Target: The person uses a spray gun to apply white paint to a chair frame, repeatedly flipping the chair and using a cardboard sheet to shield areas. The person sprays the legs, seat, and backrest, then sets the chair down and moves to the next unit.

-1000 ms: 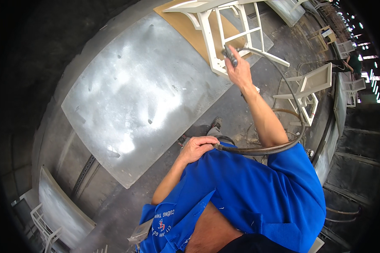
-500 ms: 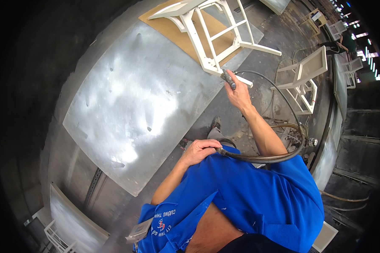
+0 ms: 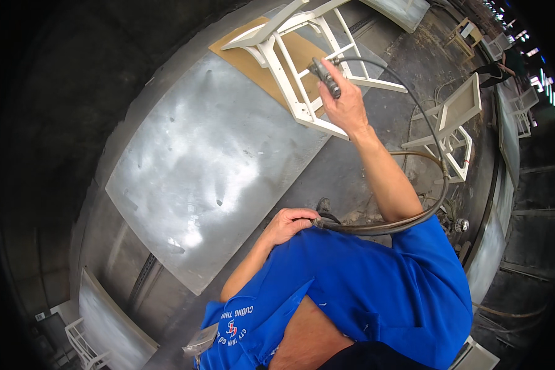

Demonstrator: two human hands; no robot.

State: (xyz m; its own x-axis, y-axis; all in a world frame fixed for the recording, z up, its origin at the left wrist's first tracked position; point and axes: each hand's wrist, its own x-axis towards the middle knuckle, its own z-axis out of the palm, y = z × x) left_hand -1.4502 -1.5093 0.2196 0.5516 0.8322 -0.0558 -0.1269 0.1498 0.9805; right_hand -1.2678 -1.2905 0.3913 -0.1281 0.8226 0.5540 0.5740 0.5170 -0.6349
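My right hand (image 3: 346,108) is wrapped round the grip of a dark metal spray gun (image 3: 327,79), and a thin black hose runs from it. The gun is over the legs and rails of a white wooden chair frame (image 3: 296,105), which lies tipped over on a brown board (image 3: 235,48). Whether the gun touches the chair I cannot tell. Close to my body, my left hand (image 3: 285,226) is closed on a dark hose (image 3: 376,230), which loops past my right forearm and joins the line to the gun.
A large shiny metal sheet (image 3: 185,154) lies under the board and extends to the left. More white chairs stand at the right, one nearby (image 3: 456,108). Hoses and debris lie on the floor beside me. A person (image 3: 505,65) is at the far right.
My right hand has carried the spray gun away from me and slightly left, from the chair's near leg to over its rails. My left hand stays on the hose. The view has shifted a little.
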